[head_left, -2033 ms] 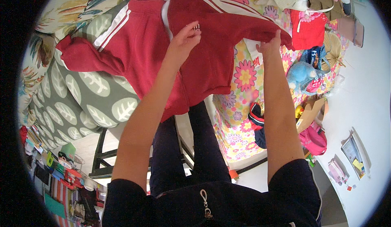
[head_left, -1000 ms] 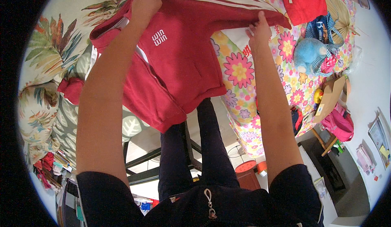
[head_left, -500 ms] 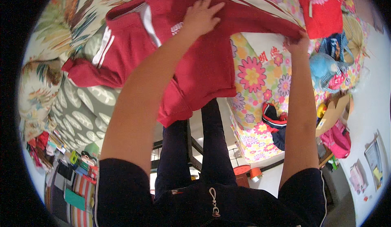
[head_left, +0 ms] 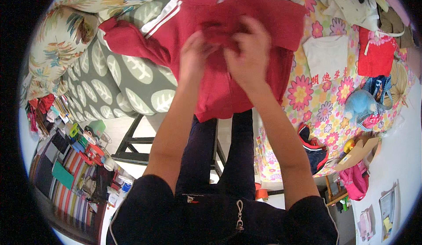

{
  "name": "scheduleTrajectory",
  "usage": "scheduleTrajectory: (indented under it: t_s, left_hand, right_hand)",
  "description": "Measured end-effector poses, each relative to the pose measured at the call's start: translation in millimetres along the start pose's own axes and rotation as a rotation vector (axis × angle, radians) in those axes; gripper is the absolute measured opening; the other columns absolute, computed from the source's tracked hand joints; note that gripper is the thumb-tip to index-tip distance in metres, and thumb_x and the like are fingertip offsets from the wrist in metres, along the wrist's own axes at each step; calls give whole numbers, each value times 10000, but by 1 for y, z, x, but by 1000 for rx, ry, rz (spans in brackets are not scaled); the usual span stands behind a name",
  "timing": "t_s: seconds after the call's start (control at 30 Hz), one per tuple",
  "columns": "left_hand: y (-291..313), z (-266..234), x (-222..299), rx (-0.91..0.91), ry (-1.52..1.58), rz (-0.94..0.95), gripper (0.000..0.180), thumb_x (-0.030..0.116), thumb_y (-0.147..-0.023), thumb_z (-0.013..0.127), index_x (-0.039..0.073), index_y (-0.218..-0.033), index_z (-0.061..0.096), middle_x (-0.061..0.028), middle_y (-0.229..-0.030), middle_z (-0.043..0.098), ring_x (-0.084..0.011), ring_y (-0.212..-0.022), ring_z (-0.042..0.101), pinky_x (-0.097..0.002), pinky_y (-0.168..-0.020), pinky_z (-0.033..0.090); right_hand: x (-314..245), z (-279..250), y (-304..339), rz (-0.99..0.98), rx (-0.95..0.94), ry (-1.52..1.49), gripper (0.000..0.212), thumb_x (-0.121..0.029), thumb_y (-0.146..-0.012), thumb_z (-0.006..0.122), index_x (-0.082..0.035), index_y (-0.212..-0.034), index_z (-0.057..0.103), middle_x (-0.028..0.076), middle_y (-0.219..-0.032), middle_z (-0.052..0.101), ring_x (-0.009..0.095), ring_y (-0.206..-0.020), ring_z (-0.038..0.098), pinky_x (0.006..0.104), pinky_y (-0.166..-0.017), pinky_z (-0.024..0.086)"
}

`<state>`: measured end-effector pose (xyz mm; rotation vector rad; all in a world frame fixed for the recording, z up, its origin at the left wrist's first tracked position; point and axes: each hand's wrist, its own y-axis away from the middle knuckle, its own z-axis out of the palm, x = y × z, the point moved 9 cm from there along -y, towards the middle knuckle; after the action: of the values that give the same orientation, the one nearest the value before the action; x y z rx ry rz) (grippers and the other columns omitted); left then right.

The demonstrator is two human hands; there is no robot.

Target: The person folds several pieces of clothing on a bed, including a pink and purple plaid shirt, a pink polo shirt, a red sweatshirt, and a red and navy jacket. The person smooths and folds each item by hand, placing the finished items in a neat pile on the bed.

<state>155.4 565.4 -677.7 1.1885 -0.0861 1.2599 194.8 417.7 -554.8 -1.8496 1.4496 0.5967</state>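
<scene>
A red zip jacket with white sleeve stripes lies spread in front of me, its collar pointing away. Its right-hand sleeve is folded inward, so the cuff sits over the chest. My left hand is closed at the left side of that cuff, with its fingers blurred. Curled round the cuff's other side is my right hand, also smeared by motion. The left-hand sleeve stays stretched out to the side. What lies under the hands is hidden.
A folded white shirt and red cloth lie on the flowered sheet. Near them are a light-blue plush item and dark clothing. A patterned cushion is at left, a black stool below.
My right hand has brought the outstretched sleeve inward over the chest. My left hand has moved down from the upper jacket to meet it. The view has shifted, showing the whole white shirt.
</scene>
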Motion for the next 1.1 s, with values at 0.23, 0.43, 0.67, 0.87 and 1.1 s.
scheduleTrajectory:
  t_s: [0.23,0.43,0.67,0.87,1.1]
  left_hand:
    - [41,-247,101,585,-253,153,455,256,-818,594,-22,-1144,442,-127,-1014,545,-229,-864,565,-325,-731,464]
    - [-29,-224,194,477,-593,504,933,355,-640,779,-25,-1316,260,-201,-1291,377,-307,-1167,402,-373,-939,355]
    - [-82,-222,198,912,-1392,183,941,402,-552,742,71,-1319,308,-197,-1354,283,-432,-1188,335,-483,-940,368]
    - [-71,-311,195,665,-544,283,518,37,-637,515,2,-1152,472,-157,-1114,530,-309,-1023,508,-446,-842,450]
    - [81,-173,208,279,-382,509,509,-103,-641,515,9,-1136,482,-144,-1147,527,-292,-1065,502,-413,-898,404]
  right_hand:
    - [26,108,42,37,-436,119,407,-223,-739,617,-94,-1107,500,103,-1254,420,309,-1154,384,454,-952,309]
    - [-6,125,27,-10,-491,19,425,-205,-757,596,-109,-1157,488,99,-1218,439,305,-1054,465,413,-861,427]
    - [-17,196,15,25,-703,337,509,-206,-759,599,-151,-1239,438,92,-1252,415,323,-1044,465,411,-875,429]
    - [-3,182,19,43,-510,7,427,-188,-763,603,-80,-1163,501,111,-1162,502,282,-1005,510,385,-864,433]
    - [41,150,68,681,-374,-434,282,-165,-810,579,-25,-1054,555,112,-1079,565,234,-871,579,313,-764,478]
